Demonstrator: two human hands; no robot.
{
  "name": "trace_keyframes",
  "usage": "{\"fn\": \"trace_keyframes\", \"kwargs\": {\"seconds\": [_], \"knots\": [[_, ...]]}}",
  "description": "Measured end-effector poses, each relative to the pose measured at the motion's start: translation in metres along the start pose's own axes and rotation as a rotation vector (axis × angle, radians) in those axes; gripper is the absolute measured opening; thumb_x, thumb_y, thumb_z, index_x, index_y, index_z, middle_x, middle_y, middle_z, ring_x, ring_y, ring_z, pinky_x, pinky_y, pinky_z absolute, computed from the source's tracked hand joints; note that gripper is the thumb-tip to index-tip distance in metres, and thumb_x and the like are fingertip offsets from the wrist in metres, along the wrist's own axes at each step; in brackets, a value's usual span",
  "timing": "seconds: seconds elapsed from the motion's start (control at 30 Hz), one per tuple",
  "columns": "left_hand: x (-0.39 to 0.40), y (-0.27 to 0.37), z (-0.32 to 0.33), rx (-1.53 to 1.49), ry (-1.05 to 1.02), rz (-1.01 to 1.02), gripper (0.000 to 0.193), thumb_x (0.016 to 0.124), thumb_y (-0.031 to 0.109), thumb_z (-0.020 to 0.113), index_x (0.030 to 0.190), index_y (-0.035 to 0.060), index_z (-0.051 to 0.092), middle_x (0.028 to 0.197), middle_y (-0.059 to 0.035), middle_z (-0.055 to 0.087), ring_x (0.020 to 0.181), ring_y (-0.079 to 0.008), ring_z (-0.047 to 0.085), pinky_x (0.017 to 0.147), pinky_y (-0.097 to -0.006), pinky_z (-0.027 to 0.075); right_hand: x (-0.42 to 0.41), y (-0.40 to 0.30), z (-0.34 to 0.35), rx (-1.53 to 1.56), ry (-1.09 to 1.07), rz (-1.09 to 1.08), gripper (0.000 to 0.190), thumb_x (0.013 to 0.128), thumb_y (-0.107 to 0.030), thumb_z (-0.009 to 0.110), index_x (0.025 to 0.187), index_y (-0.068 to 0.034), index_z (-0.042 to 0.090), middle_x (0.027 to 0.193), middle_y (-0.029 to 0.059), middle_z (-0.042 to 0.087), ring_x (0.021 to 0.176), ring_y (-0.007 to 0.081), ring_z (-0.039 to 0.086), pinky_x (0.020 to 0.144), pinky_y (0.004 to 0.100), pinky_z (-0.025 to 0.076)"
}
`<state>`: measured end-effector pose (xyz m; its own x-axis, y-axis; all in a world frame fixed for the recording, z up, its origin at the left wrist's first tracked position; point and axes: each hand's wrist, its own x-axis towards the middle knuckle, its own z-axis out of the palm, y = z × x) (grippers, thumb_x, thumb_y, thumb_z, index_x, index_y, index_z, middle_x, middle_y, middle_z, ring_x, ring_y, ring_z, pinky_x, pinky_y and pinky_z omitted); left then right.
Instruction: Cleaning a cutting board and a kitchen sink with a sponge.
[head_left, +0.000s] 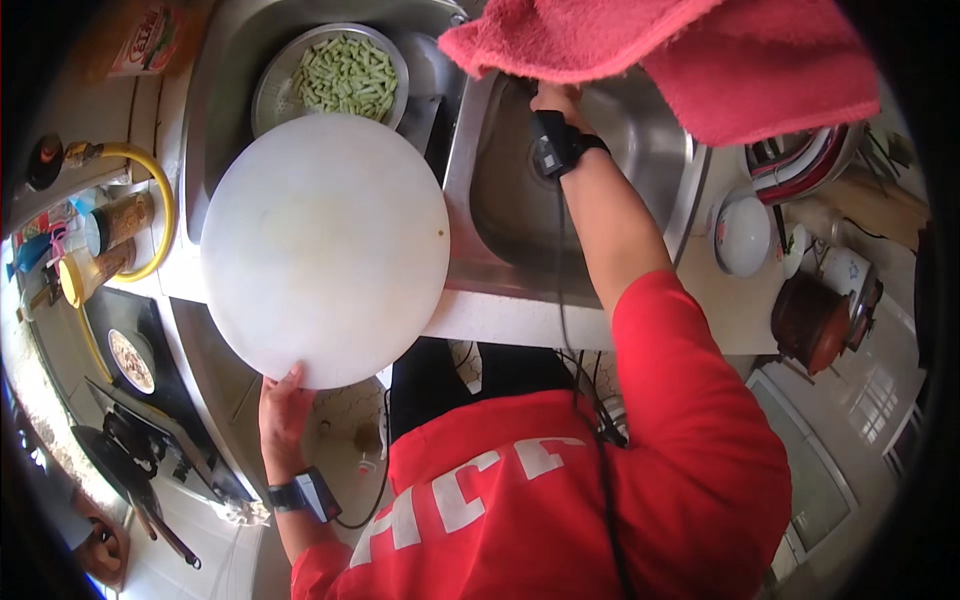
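Observation:
My left hand (285, 405) grips the near rim of a round white cutting board (326, 247), thumb on its upper face. The board is held over the counter's front edge and the left sink basin (225, 82), covering part of both. Partly behind it, a metal colander (274, 105) holds cut green bean pieces (349, 79). Above the right sink basin (637, 180), my right hand (556, 96) reaches toward the far side. A red towel (600, 37) hangs in front and hides its fingers, so what they touch is unclear.
White bowls (742, 236) and a brown pot (810, 319) stand on the right. On the left are a yellow hose (161, 202), jars (120, 223), a bowl of food (131, 360) by the stove and a dark wok (105, 461). A black cable (561, 262) hangs from my right wrist device.

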<state>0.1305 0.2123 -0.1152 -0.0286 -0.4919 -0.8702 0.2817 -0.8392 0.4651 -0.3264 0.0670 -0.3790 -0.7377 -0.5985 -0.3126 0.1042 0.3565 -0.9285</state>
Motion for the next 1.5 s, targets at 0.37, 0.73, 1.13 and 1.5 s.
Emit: {"fn": "trace_keyframes", "kwargs": {"seconds": [0.37, 0.73, 1.13, 1.5], "knots": [[0.005, 0.0, 0.011, -0.027, -0.043, 0.01, 0.055, 0.076, 0.003, 0.06, 0.125, 0.0078, 0.036, 0.12, -0.007, 0.047, 0.112, -0.0231, 0.045, 0.094, -0.0396, 0.038, -0.1, 0.052, -0.069, -0.369, -1.039, 0.641, 0.029, 0.083, -0.012, 0.038, 0.106, -0.001, 0.053, 0.103, 0.0129, 0.054, 0.092, 0.0209, 0.048, 0.083, 0.0333, 0.04], [-0.001, -0.003, 0.002, 0.009, 0.032, 0.014, 0.054, 0.077, 0.007, 0.06, 0.125, 0.0081, 0.036, 0.12, -0.0061, 0.048, 0.11, -0.0215, 0.047, 0.092, -0.0375, 0.041, -0.084, -0.016, -0.19, -1.683, -1.467, 0.043, 0.036, 0.073, -0.009, 0.055, 0.109, -0.006, 0.054, 0.115, 0.0188, 0.05, 0.112, 0.0311, 0.044, 0.089, 0.0365, 0.04], [0.004, -0.006, -0.002, 0.015, 0.024, 0.021, 0.056, 0.077, 0.007, 0.061, 0.126, 0.0081, 0.035, 0.12, -0.0062, 0.047, 0.111, -0.0216, 0.046, 0.092, -0.038, 0.04, -0.126, -0.02, -0.105, -0.954, -1.213, -0.514, 0.047, 0.066, -0.014, 0.067, 0.112, -0.012, 0.054, 0.121, 0.014, 0.041, 0.107, 0.0337, 0.043, 0.093, 0.0359, 0.037], [0.003, -0.006, -0.001, 0.014, 0.021, 0.032, 0.056, 0.077, 0.007, 0.062, 0.126, 0.0084, 0.034, 0.121, -0.0065, 0.046, 0.111, -0.0214, 0.046, 0.09, -0.037, 0.043, -0.124, -0.03, -0.157, -1.174, -1.366, -0.553, 0.051, 0.065, -0.002, 0.064, 0.114, -0.017, 0.054, 0.118, 0.0089, 0.042, 0.107, 0.0294, 0.042, 0.09, 0.0344, 0.04]]}}
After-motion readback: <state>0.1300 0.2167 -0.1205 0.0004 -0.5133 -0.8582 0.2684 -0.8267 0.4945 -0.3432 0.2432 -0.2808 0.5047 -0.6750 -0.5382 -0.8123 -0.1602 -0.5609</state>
